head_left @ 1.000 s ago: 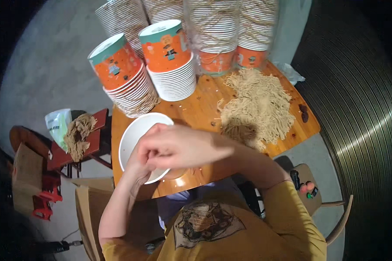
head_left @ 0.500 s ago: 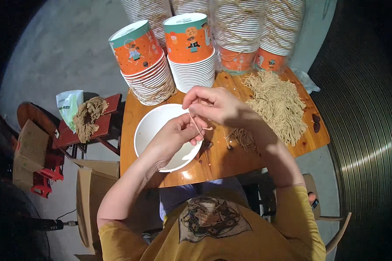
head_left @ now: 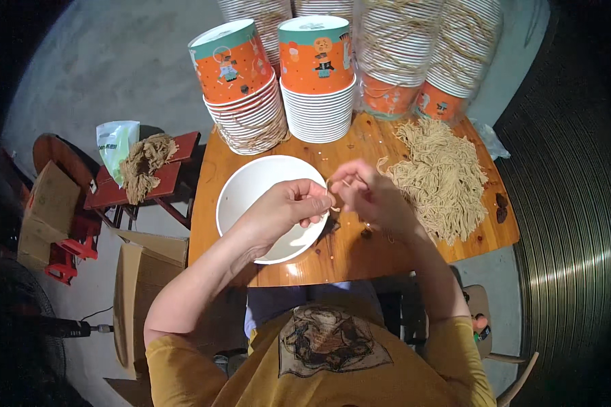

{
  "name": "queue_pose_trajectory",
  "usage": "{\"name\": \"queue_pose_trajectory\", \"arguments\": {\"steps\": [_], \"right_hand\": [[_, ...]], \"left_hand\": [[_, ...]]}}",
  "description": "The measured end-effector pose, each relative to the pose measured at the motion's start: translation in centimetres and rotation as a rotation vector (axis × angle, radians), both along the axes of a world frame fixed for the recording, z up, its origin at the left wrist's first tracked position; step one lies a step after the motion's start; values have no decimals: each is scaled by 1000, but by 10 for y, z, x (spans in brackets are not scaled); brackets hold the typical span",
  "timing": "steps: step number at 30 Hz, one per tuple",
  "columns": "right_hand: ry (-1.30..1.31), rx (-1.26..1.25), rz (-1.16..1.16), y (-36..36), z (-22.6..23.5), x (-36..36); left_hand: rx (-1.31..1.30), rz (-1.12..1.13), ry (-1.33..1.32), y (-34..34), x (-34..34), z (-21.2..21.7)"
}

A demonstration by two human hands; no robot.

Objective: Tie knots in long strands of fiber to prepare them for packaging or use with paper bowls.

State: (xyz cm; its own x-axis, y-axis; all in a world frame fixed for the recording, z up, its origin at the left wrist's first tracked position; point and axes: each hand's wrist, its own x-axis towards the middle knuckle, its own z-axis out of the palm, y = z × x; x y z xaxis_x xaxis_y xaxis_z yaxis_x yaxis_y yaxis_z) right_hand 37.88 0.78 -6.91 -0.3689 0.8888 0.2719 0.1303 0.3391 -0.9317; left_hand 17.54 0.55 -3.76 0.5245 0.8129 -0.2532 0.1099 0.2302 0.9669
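My left hand (head_left: 293, 207) is closed, thumb and fingers pinching a thin tan cord (head_left: 335, 208) whose short end sticks out past the fingertips. Just to its right, my right hand (head_left: 366, 195) is curled with its fingertips close to the left ones. It is a little smeared by motion and appears to grip another part of the same cord. Below the left hand stands an open white paper bucket (head_left: 241, 193) on the wooden table (head_left: 380, 261). A large heap of tan cords (head_left: 448, 183) lies to the right of my right hand.
Upside-down stacks of orange-and-green paper buckets (head_left: 316, 61) stand at the table's back, some in clear plastic with cords around them (head_left: 394, 47). At left, a red bench (head_left: 108, 193) bears a cord bundle (head_left: 146, 166) and plastic bag (head_left: 117, 146). A cardboard box (head_left: 146, 271) stands nearby.
My right hand has moved right and down from above the left fingertips to beside them. The left hand keeps its pinch on the cord. The whole view has shifted slightly.
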Motion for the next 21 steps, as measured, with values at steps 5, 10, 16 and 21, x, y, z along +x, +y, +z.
{"name": "queue_pose_trajectory", "arguments": {"steps": [5,10,16,21], "right_hand": [[-110,200,-68,-25,-16,0],[-164,440,-347,-28,-22,-16],[-1,179,-363,-41,-18,-25],[76,140,-384,-53,-14,-41]], "left_hand": [[-44,19,-33,1,2,1],[-63,0,-50,0,1,-1],[-106,-19,-81,1,-3,1],[-282,-27,-167,2,-5,4]]}}
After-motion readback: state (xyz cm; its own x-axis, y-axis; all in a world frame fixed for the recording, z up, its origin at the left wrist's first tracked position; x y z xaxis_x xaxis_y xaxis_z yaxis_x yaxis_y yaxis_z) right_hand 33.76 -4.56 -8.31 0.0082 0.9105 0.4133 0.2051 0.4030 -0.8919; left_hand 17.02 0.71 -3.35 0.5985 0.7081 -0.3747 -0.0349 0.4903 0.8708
